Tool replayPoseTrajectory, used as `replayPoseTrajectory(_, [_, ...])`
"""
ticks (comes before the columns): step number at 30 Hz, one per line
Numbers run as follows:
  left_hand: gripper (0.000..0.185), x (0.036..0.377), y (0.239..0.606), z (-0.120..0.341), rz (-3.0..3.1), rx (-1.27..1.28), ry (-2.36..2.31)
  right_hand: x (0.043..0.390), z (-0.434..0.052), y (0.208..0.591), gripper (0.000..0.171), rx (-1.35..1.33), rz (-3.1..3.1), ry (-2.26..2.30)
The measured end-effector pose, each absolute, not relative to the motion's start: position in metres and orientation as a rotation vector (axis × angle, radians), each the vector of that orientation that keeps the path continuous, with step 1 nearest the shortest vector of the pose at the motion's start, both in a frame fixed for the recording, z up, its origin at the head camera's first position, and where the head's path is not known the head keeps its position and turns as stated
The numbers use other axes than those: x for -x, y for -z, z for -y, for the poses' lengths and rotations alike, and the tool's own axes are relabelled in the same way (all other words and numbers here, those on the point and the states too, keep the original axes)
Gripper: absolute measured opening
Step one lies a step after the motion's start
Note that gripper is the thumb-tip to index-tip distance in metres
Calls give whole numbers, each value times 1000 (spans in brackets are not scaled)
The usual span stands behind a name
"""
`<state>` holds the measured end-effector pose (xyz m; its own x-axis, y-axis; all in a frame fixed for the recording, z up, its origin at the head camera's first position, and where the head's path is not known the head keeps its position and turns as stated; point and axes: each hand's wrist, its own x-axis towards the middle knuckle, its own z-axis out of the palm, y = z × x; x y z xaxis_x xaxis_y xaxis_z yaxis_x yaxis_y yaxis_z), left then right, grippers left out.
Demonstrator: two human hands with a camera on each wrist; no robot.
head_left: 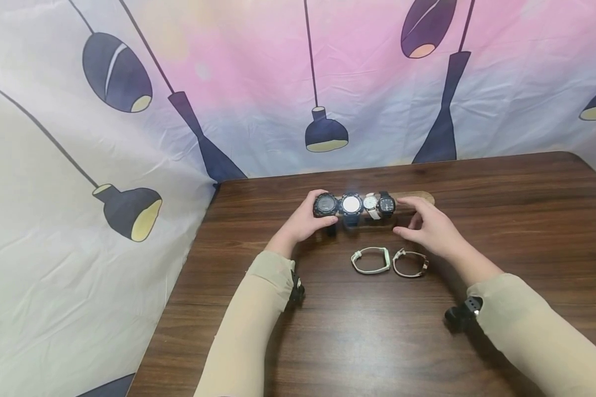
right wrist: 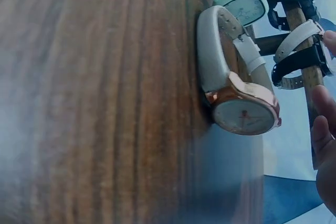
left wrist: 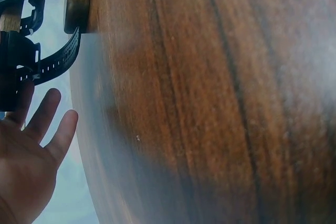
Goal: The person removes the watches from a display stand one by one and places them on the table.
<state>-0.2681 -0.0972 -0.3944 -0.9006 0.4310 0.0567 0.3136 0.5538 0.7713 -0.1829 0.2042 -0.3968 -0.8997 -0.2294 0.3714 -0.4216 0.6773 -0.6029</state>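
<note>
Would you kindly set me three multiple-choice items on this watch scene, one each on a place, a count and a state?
1. Where do the two loose watches lie?
A. on the table, nearer the person than the wooden bar
B. behind the bar
C. on a wrist

2. How many watches sit on the bar?
A. two
B. four
C. six

3. How is the left hand?
A. clenched, away from the bar
B. gripping a loose watch
C. at the bar's left end, by the black watch

Key: 1 A, the green-strapped watch and white-strapped watch lie before the bar. 2 B, four faces show. 3 C, the left hand meets the black watch.
</note>
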Motion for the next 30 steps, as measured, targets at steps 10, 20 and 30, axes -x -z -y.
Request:
replayPoseTrajectory(10, [68,269,394,98,-2642,-634,-1272,189,-205,387,57,-484,2632,-1008])
replayPoseTrajectory(20, [68,268,395,98,-2642,-631,-1265,200,-206,378,56,-504,2624,-917])
replayPoseTrajectory(30, [69,268,394,98,-2636,-630,-1268,208,-206,377,57,-535,2679,-880])
